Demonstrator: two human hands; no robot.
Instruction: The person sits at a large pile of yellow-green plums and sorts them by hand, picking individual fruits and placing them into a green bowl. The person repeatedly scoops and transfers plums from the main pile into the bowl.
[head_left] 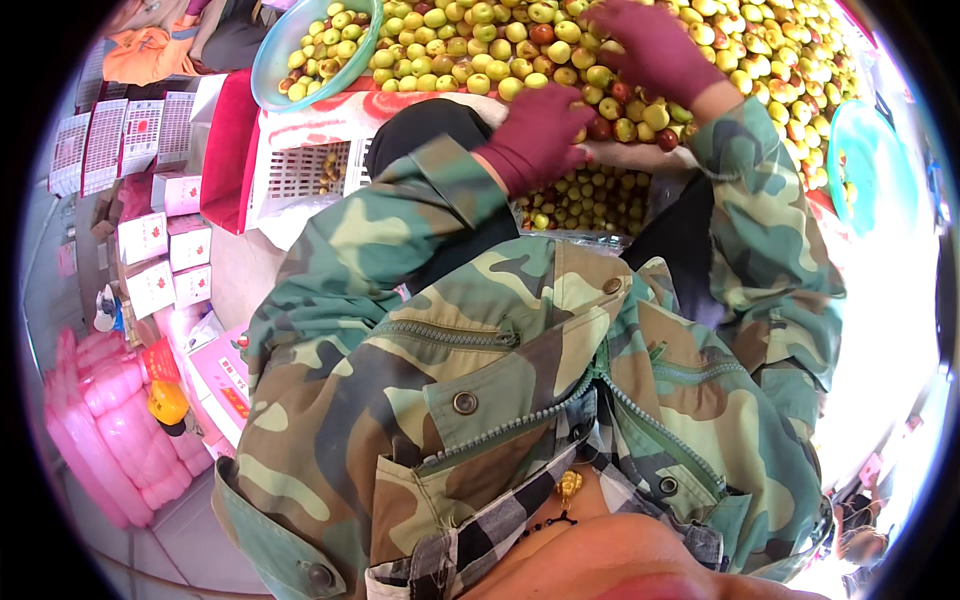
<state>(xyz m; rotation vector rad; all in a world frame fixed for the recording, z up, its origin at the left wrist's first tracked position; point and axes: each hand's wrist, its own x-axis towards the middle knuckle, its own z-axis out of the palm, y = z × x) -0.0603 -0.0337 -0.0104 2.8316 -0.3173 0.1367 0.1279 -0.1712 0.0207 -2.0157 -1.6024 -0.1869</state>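
Observation:
A wide heap of yellow-green and reddish-brown jujubes (460, 45) covers the table in front of me. Both hands wear maroon gloves. At the near edge of the heap, my left hand (530, 140) is closed, with a jujube (580, 132) showing at its fingertips. My right hand (655, 50) reaches farther over the heap, thumb and fingers apart among the fruit. Below the edge, between my knees, a container lined with clear plastic holds more jujubes (585, 205); my left hand partly covers it from view.
A light green basin (262, 65) of jujubes stands at the far left, and a turquoise basin (870, 170) at the right. Beside my left knee is a white slotted crate (295, 172). Boxes (143, 238) and pink wrapped bundles (125, 430) are stacked on the left.

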